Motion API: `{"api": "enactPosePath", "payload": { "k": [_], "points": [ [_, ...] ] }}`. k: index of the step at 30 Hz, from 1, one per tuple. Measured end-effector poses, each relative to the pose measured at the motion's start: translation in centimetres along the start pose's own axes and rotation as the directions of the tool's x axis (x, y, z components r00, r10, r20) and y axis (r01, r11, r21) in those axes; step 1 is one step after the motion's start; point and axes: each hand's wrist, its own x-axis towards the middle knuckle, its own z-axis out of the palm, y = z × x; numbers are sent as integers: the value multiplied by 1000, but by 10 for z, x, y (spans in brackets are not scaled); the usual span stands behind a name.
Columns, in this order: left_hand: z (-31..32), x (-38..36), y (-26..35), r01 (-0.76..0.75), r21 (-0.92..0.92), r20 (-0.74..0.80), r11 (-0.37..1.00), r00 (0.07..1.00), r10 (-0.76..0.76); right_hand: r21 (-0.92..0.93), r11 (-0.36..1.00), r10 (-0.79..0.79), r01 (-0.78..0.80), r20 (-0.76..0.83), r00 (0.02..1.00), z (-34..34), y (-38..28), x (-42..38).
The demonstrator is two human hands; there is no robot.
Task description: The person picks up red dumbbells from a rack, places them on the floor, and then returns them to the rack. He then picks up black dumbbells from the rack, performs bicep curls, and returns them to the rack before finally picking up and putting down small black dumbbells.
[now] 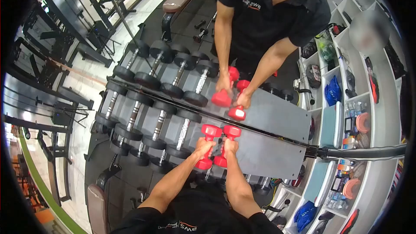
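Observation:
My left hand (204, 146) is wrapped round the handle of a red dumbbell (211, 131). Beside it, my right hand (230, 146) grips a second red dumbbell (232, 131) the same way. The two dumbbells are side by side, close together, over the grey shelf of the rack (271, 154). Both forearms reach forward from the bottom of the view. In the mirror behind the rack, the reflected hands hold the reflected red dumbbells (237, 113).
Several black-headed dumbbells with metal handles (183, 134) lie on the rack to the left. A padded bench (97, 206) stands at lower left. White shelving (336, 221) at the right holds a blue bag (305, 216) and bottles. Gym machines fill the far left.

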Motion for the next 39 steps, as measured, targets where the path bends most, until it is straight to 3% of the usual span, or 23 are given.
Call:
{"api": "enactPosePath", "payload": {
  "k": [2,3,6,10,18,22,26,30,34,39],
  "points": [
    [5,-29,7,1,-44,-6,999,1000,-2,7,1000,8,-8,-5,1000,-10,-6,-11],
    [-16,-3,14,-77,-34,-11,996,997,76,63,997,-35,32,43,998,28,-12,13],
    [-10,-38,-6,-75,-103,51,992,995,81,67,998,-22,18,56,998,6,2,9],
    [-17,-71,-16,-72,-142,22,987,997,75,85,996,-41,34,90,995,6,5,11],
    [-35,-146,-42,-187,-138,-99,973,980,175,158,986,-69,44,158,985,4,9,9],
    [-51,-179,-66,-227,-153,-172,962,965,200,177,976,-155,127,160,975,2,15,-1],
    [-69,-199,-105,-288,-176,-250,941,938,241,207,957,-263,205,306,915,-9,28,-18],
    [-87,-223,-143,-324,-131,-393,937,885,251,158,909,-410,384,490,769,-33,45,-34],
    [-113,-270,-188,-292,-222,-488,930,859,154,-11,846,-413,532,617,670,-63,69,-69],
    [-133,-338,-224,-333,-318,-627,888,776,66,-96,794,-330,601,761,558,-80,101,-95]
  ]
}}
